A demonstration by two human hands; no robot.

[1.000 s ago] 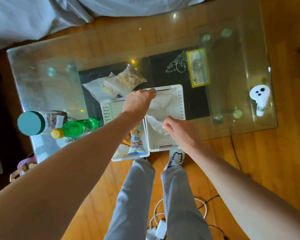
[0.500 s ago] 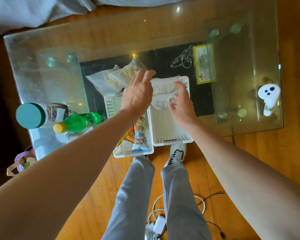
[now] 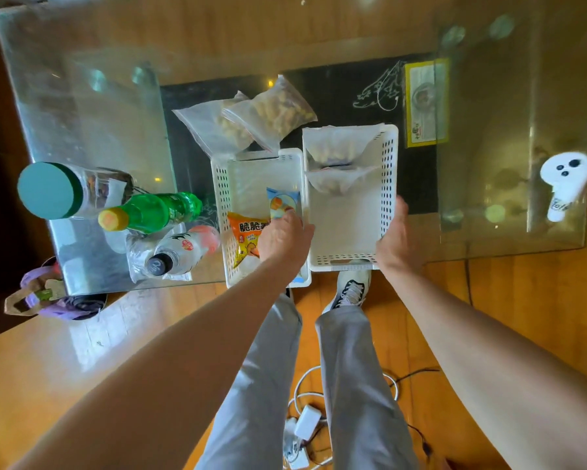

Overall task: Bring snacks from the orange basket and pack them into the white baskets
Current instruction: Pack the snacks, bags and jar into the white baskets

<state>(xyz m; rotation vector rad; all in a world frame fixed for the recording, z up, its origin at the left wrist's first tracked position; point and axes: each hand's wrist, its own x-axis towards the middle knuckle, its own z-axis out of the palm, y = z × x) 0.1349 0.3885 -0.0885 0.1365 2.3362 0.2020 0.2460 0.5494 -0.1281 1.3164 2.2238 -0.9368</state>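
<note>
Two white baskets stand side by side at the near edge of the glass table. The right white basket (image 3: 390, 171) holds two clear snack bags (image 3: 339, 144) at its far end. In the left white basket (image 3: 222, 188) lie an orange snack packet (image 3: 244, 235) and a blue packet (image 3: 282, 201). My left hand (image 3: 283, 237) reaches over the left basket, its fingers curled at the right basket's left rim. My right hand (image 3: 395, 232) grips that basket's right wall. Two more clear bags of snacks (image 3: 268, 113) lie on the table behind the left basket. No orange basket is in view.
Left of the baskets stand a green bottle (image 3: 156, 210), a jar with a teal lid (image 3: 48, 189) and a white bottle (image 3: 180, 249). A white controller (image 3: 563, 184) lies at the far right. On the floor are a purple bag (image 3: 48, 300) and cables with a charger (image 3: 305, 425).
Both hands let go of a clear bag at the far end of the right basket and drew back to that basket's near sides. The view has come closer.
</note>
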